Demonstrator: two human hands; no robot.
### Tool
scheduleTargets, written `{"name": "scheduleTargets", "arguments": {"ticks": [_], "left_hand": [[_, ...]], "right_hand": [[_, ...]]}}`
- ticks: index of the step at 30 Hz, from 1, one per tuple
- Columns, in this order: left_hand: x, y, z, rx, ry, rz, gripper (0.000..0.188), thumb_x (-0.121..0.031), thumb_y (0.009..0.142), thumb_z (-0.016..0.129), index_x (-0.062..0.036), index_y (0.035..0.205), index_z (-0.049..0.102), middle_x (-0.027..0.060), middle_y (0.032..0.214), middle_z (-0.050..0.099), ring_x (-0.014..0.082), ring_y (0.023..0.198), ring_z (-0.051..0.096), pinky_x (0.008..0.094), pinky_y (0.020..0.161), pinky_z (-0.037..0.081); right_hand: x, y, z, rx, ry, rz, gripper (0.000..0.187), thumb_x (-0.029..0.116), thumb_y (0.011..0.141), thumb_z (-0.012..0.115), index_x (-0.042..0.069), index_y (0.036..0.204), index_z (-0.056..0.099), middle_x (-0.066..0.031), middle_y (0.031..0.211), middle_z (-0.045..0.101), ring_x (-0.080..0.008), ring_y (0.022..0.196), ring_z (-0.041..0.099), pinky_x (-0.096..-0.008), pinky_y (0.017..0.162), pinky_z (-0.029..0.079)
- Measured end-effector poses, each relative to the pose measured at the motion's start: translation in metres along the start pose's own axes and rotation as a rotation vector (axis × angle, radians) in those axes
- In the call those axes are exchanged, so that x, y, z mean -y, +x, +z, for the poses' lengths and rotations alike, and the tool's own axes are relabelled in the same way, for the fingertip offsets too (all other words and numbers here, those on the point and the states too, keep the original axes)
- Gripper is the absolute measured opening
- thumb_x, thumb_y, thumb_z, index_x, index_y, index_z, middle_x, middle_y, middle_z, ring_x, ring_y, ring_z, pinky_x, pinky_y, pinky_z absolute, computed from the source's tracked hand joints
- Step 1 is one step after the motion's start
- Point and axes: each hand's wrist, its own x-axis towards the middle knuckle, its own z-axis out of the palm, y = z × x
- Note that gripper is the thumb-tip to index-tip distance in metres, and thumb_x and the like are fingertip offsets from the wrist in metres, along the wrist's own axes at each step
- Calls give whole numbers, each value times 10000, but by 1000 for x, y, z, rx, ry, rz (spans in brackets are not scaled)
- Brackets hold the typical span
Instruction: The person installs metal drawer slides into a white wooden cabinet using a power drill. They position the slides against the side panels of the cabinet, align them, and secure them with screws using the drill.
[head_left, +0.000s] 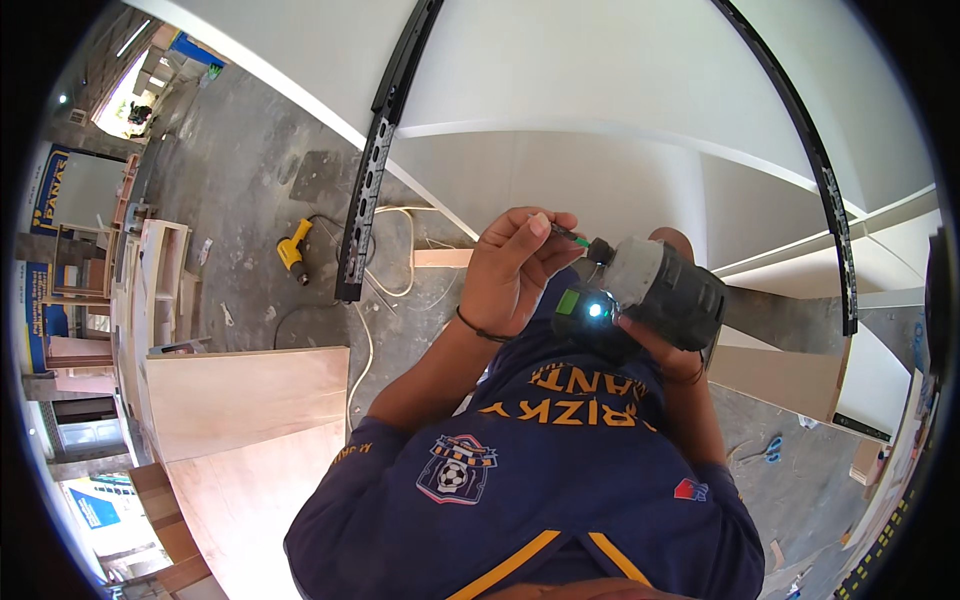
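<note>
My right hand [655, 345] is wrapped round the grip of a grey and black cordless drill [690, 295], whose work light glows. The drill is held in front of my body, its chuck turned to the left. A driver bit [577, 239] with a green band sticks out of the chuck. At its tip, the thumb and fingers of my left hand [510, 270] are pinched together. Whatever small thing they hold there is too small to make out. Just beyond my hands stands a white cabinet [540, 170] with black drawer slides [365, 215] along its panels.
Left on the concrete floor lies a yellow heat gun [294, 250], with a pale cable [362, 370] running nearby. Plywood sheets [250, 400] rest at the lower left. Another black slide [825, 180] runs down the right side. Blue-handled scissors [773, 449] lie on the right floor.
</note>
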Motion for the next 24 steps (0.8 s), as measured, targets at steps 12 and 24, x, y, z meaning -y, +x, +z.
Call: {"name": "scheduleTargets", "arguments": {"ticks": [12, 24], "left_hand": [[2, 18, 11, -26, -97, -44, 162, -220, 953, 563, -68, 985, 608, 76, 1025, 638, 144, 817, 640, 319, 787, 536], [-67, -29, -58, 369, 516, -494, 406, -263, 915, 601, 50, 1169, 559, 162, 1118, 620, 225, 994, 622, 330, 833, 513]], "right_hand": [[-2, 5, 5, -58, -115, -81, 493, -5, 715, 747, 15, 1178, 580, -74, 1109, 632, -186, 974, 613, -306, 841, 491], [62, 56, 10, -10, 443, 183, 558, 132, 721, 729, -13, 1211, 505, -170, 1083, 608, -189, 692, 594, -315, 631, 504]]}}
